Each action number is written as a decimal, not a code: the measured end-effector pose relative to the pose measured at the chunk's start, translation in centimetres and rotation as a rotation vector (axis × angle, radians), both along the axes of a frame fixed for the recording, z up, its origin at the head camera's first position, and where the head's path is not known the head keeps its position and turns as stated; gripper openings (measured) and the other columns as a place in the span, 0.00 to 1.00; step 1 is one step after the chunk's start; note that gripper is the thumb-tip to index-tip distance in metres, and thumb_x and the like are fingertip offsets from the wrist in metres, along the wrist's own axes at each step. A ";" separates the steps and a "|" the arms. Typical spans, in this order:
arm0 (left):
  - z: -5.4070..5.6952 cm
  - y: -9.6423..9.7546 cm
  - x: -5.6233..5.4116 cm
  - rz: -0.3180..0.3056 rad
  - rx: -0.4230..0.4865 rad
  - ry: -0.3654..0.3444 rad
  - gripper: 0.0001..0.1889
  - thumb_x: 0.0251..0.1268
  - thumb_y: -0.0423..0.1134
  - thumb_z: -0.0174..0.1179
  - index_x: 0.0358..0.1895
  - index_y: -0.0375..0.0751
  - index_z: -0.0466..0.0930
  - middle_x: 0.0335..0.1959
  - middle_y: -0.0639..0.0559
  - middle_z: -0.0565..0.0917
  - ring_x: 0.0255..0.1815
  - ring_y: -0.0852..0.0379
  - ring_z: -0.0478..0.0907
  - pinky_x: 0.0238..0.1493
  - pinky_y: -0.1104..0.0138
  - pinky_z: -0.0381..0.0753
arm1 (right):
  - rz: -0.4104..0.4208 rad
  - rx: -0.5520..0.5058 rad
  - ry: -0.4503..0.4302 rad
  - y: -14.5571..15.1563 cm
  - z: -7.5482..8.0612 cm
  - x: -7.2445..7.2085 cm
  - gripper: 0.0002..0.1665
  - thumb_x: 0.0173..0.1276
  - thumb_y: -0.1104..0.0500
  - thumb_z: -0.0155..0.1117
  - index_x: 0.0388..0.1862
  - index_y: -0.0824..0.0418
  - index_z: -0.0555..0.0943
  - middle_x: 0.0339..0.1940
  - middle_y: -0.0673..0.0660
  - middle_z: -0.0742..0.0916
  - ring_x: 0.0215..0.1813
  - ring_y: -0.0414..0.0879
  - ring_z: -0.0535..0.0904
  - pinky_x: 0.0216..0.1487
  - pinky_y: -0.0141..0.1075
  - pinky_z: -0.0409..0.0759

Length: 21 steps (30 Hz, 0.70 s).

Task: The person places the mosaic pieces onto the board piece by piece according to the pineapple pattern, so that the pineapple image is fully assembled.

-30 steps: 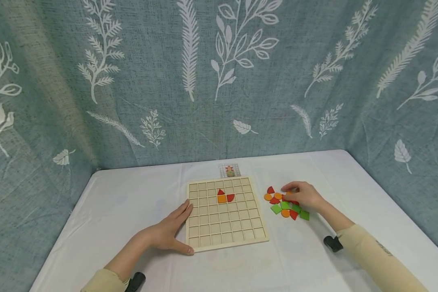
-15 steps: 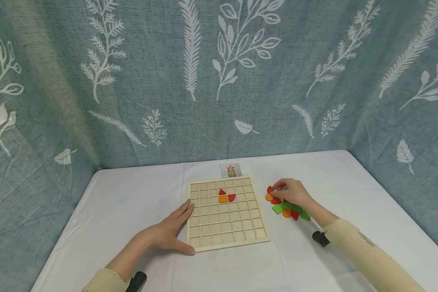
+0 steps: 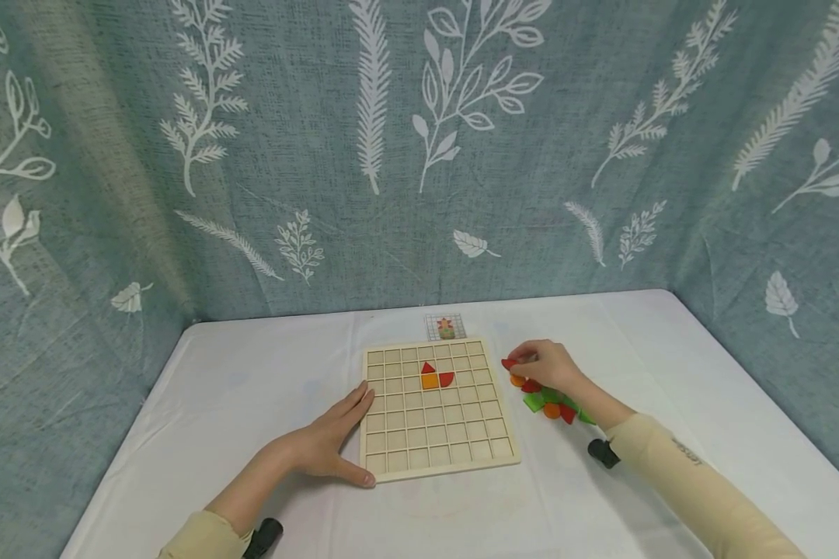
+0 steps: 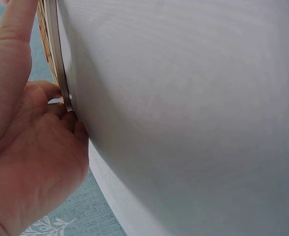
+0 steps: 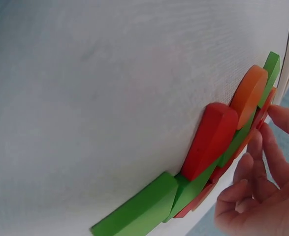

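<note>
My left hand (image 3: 325, 444) rests spread along the left edge of a wooden grid board (image 3: 439, 433), thumb by the near corner. In the left wrist view, its fingers touch the board's side (image 4: 58, 59). On the board sit a red triangle (image 3: 428, 368), an orange square (image 3: 429, 381) and a red quarter circle (image 3: 447, 379). Right of it, my right hand (image 3: 547, 365) pinches another red quarter-circle piece (image 3: 507, 363) between thumb and fingertips. Under that hand lie loose pieces: green squares (image 3: 534, 401), orange circles (image 3: 551, 411) and red quarter circles (image 3: 567, 414), some hidden.
A small picture card (image 3: 446, 327) with a grid and a coloured figure lies behind the board. White cloth (image 3: 266, 373) covers the table, and a patterned teal curtain (image 3: 391, 256) hangs around its back and sides. Black wrist devices (image 3: 604, 453) sit under both forearms.
The right hand has moved left across the loose pieces to the far left of the pile. The red piece at its fingertips has shifted slightly left. My left hand stays on the board.
</note>
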State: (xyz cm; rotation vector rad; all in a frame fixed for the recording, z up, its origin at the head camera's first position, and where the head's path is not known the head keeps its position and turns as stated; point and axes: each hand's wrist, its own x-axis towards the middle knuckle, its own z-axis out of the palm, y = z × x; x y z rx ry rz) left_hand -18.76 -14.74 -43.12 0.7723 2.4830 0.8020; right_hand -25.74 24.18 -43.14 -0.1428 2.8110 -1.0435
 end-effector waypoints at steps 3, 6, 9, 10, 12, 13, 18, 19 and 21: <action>0.0 0.0 0.0 -0.001 0.001 -0.003 0.66 0.44 0.57 0.77 0.77 0.31 0.39 0.78 0.35 0.37 0.77 0.34 0.37 0.71 0.42 0.48 | 0.014 -0.002 0.003 -0.1 -0.1 0.0 0.14 0.65 0.61 0.67 0.48 0.65 0.84 0.34 0.55 0.86 0.28 0.44 0.77 0.28 0.34 0.77; 0.1 0.0 0.0 -0.003 0.005 -0.007 0.66 0.44 0.57 0.77 0.77 0.30 0.39 0.78 0.35 0.37 0.77 0.35 0.37 0.71 0.42 0.48 | 0.006 -0.004 -0.005 -0.2 -0.1 0.0 0.15 0.64 0.61 0.66 0.49 0.65 0.84 0.36 0.55 0.85 0.30 0.44 0.77 0.29 0.35 0.77; 0.0 -0.1 0.0 -0.006 0.009 -0.008 0.66 0.44 0.56 0.77 0.77 0.30 0.39 0.78 0.35 0.36 0.77 0.35 0.36 0.71 0.42 0.48 | -0.017 -0.019 -0.022 -0.3 -0.1 0.0 0.16 0.64 0.61 0.66 0.49 0.66 0.84 0.37 0.56 0.85 0.31 0.44 0.78 0.30 0.35 0.78; 0.0 -0.1 0.1 -0.007 0.011 -0.010 0.66 0.44 0.56 0.77 0.77 0.30 0.39 0.78 0.35 0.36 0.77 0.35 0.36 0.71 0.42 0.48 | -0.025 -0.027 -0.029 -0.4 -0.1 -0.1 0.16 0.64 0.62 0.66 0.49 0.66 0.84 0.37 0.56 0.85 0.31 0.44 0.78 0.31 0.35 0.78; 0.0 -0.1 0.0 -0.009 0.012 -0.009 0.66 0.44 0.57 0.76 0.77 0.30 0.39 0.78 0.35 0.36 0.77 0.35 0.36 0.71 0.42 0.48 | -0.033 -0.036 -0.038 -0.5 -0.1 -0.1 0.16 0.63 0.62 0.66 0.50 0.66 0.83 0.37 0.56 0.85 0.31 0.45 0.78 0.32 0.36 0.78; 0.0 -0.1 0.0 -0.009 0.013 -0.010 0.66 0.44 0.57 0.76 0.77 0.30 0.39 0.78 0.35 0.36 0.77 0.35 0.36 0.71 0.42 0.48 | -0.035 -0.040 -0.041 -0.6 0.0 -0.1 0.16 0.63 0.62 0.66 0.50 0.66 0.83 0.36 0.56 0.85 0.32 0.45 0.78 0.32 0.36 0.78; -0.1 -0.1 0.0 -0.010 0.014 -0.010 0.66 0.45 0.57 0.76 0.77 0.30 0.39 0.78 0.35 0.36 0.77 0.35 0.37 0.71 0.42 0.49 | -0.041 -0.043 -0.044 -0.6 0.0 -0.4 0.16 0.62 0.60 0.68 0.48 0.65 0.83 0.34 0.54 0.84 0.31 0.44 0.78 0.31 0.36 0.77; -0.1 -0.1 0.0 -0.008 0.013 -0.010 0.66 0.44 0.57 0.76 0.77 0.30 0.39 0.78 0.35 0.36 0.77 0.35 0.37 0.71 0.41 0.49 | -0.043 -0.046 -0.045 -0.5 -0.1 -0.4 0.16 0.62 0.60 0.69 0.48 0.65 0.83 0.34 0.54 0.84 0.30 0.44 0.78 0.30 0.36 0.77; -0.1 -0.1 0.0 -0.005 0.012 -0.009 0.66 0.44 0.57 0.76 0.77 0.30 0.39 0.79 0.35 0.36 0.77 0.35 0.37 0.71 0.41 0.49 | -0.045 -0.058 -0.046 -0.4 -0.2 -0.5 0.17 0.61 0.59 0.71 0.47 0.65 0.83 0.33 0.54 0.84 0.29 0.44 0.78 0.30 0.36 0.77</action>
